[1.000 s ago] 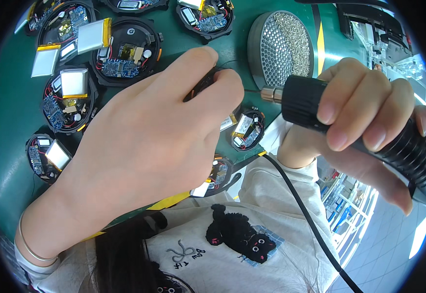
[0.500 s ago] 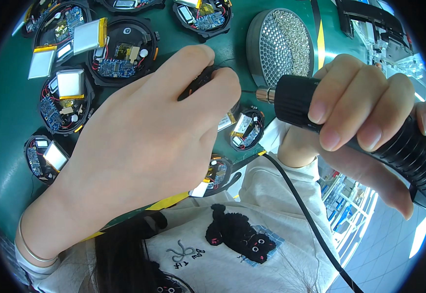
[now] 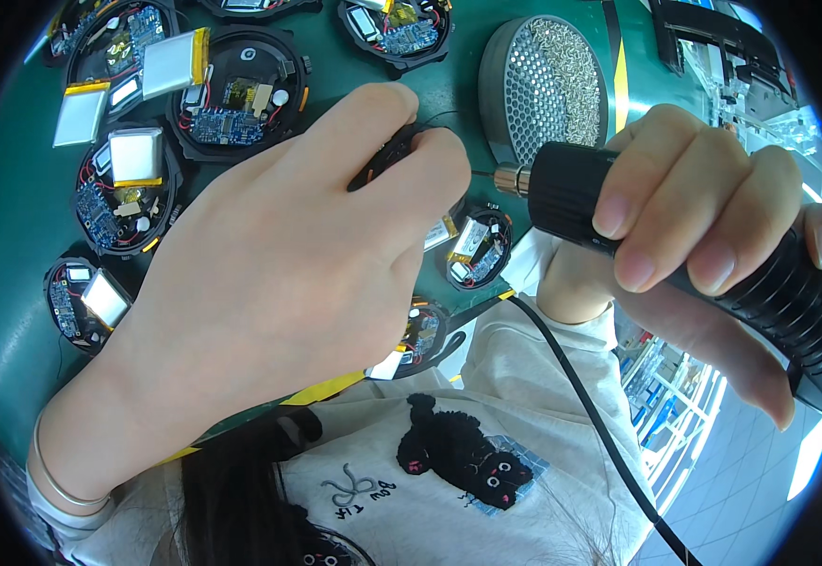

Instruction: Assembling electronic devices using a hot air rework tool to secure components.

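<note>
My right hand [image 3: 703, 208] is wrapped around a black electric screwdriver [image 3: 571, 193], its thin bit pointing left. The bit's tip ends beside the fingers of my left hand [image 3: 279, 255], which hides the contact point. Between those closed fingers shows a strip of a black watch case [image 3: 387, 158]; the rest is covered by my hand. A fine dark wire runs out above it. Just below the bit sits an opened small watch case [image 3: 479, 247] with a blue circuit board and a battery.
Several opened black watch cases with boards and silver batteries, such as this large one [image 3: 241, 99], lie left on the green mat [image 3: 15, 245]. A round grey screw tray [image 3: 510, 94] holds many tiny screws at the back. The screwdriver's black cable [image 3: 581, 396] hangs across my lap.
Very little differs. My left hand and the black watch case in it have shifted slightly right and up. The screwdriver stays almost in place.
</note>
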`<action>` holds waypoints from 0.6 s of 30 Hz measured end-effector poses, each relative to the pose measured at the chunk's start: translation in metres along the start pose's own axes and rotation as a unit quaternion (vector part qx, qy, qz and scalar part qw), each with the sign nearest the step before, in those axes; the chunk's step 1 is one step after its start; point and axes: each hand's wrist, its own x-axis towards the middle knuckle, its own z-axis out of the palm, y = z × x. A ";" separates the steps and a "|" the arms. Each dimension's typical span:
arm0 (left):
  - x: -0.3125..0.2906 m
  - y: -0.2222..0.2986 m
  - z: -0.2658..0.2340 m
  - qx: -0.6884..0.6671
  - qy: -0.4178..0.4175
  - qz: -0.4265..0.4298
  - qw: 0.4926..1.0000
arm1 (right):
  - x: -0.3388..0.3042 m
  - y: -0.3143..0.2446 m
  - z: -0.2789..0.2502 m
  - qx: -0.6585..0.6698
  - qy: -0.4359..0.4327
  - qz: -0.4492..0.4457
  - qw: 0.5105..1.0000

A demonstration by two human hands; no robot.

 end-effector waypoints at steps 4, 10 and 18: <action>0.002 -0.001 0.001 -0.010 0.007 0.004 1.000 | 0.003 0.006 0.009 -0.011 0.014 -0.025 1.000; 0.000 0.004 0.005 -0.032 -0.015 -0.051 0.998 | 0.003 0.002 0.022 -0.037 -0.005 0.003 0.999; 0.003 0.004 0.007 -0.049 -0.002 -0.051 0.997 | -0.011 0.013 -0.008 0.024 0.022 -0.020 0.999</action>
